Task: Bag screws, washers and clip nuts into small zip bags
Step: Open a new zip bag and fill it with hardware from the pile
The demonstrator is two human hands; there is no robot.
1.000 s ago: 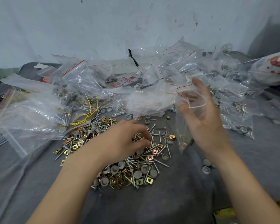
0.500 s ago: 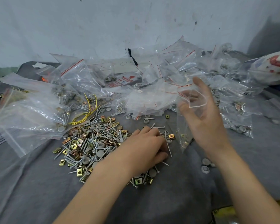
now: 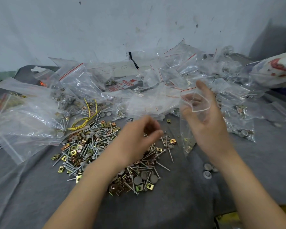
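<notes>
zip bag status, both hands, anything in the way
Right hand holds zip bag, mouth open. Left hand above hardware pile, fingers curled, grip blurred. Nothing blocking the bag.

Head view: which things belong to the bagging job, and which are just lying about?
Job: pile of screws, washers and clip nuts; small zip bag in the right hand; left hand above the pile; filled bags behind.
Lying about: yellow wire; red-printed packet; black strip.

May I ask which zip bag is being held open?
The small zip bag in the right hand; its mouth gapes, the others lie unheld.
</notes>
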